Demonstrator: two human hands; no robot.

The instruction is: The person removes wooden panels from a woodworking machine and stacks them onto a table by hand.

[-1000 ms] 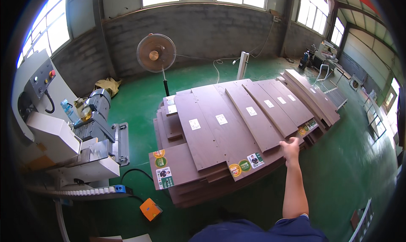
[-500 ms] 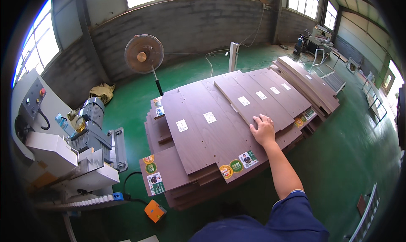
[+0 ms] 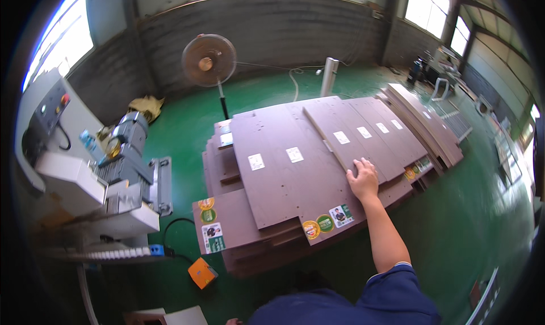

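My right hand (image 3: 364, 179) rests with its fingers apart on the near corner of a brown wood-grain panel (image 3: 363, 149), which lies on top of a stack. Beside it on the left is a wider brown panel (image 3: 272, 183) with small drilled holes and white labels. A lower panel (image 3: 235, 217) sticks out at the near left, with round stickers and a printed card on it. Only a sliver of my left hand (image 3: 234, 321) shows at the bottom edge; its fingers are hidden.
A machine with a motor (image 3: 133, 133) and control box (image 3: 50, 110) stands at the left. Behind the stack is a standing fan (image 3: 209, 61) and a white post (image 3: 328, 78). An orange box (image 3: 202, 273) with a cable lies on the green floor. More panels (image 3: 423, 120) are stacked right.
The view has shifted, so the stack sits slightly further right. My right hand stays on the panel's corner. A bit of my left hand has come in at the bottom edge.
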